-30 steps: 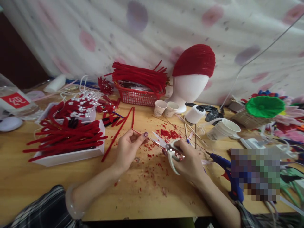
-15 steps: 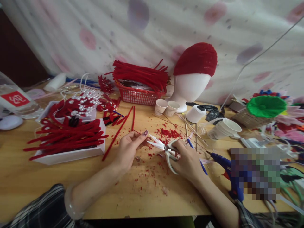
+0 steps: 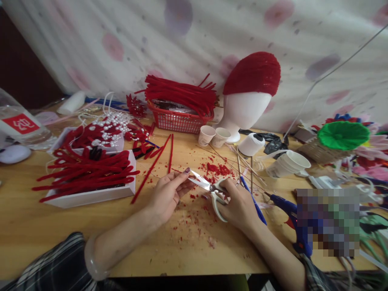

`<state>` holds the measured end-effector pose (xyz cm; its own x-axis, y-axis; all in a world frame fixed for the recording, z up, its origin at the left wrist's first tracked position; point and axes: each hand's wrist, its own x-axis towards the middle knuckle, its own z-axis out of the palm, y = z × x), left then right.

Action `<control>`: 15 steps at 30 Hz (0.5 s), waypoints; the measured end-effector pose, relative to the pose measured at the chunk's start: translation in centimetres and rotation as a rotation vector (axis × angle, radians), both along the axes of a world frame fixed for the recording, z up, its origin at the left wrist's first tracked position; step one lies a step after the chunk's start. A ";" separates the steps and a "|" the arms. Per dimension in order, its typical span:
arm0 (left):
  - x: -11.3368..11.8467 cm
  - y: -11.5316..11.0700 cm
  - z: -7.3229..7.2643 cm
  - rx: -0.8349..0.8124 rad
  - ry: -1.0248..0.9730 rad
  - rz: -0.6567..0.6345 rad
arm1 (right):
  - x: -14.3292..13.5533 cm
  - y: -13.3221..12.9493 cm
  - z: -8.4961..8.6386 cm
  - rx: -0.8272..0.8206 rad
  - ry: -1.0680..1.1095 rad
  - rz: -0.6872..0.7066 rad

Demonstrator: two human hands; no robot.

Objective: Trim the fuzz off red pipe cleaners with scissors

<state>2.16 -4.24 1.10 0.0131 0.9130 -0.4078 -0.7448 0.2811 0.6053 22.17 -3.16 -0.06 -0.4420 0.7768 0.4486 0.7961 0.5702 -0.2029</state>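
Note:
My left hand is closed in a pinch, thumb against fingers, on a thin red strand whose end pokes out to the left. Most of that strand is hidden by the fingers. White-handled scissors are gripped in my right hand, their blades pointing left with the tips at my left fingertips. Red clippings lie in a small heap just beyond the blades, with more scattered below. Two red pipe cleaners rest on the table left of my left hand.
At left stands a white box of red pipe cleaners. A red basket with more sits behind, beside a foam head in a red cap. Paper cups, a thread spool and a blue glue gun are to the right.
The scissor blades look closer together than before. Both hands stay in nearly the same place, and the whole view has shifted slightly.

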 end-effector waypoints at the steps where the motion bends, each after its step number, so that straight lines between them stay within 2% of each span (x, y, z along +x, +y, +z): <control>1: 0.0 0.0 0.0 -0.006 -0.002 0.000 | 0.0 0.0 0.0 0.003 0.001 -0.004; 15: 0.1 -0.1 0.0 0.002 -0.024 0.000 | -0.2 -0.2 0.4 0.035 0.003 0.026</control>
<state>2.26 -4.32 1.09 0.0225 0.9138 -0.4054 -0.7590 0.2796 0.5880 21.93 -3.32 0.35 -0.4608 0.7489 0.4763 0.7802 0.5976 -0.1848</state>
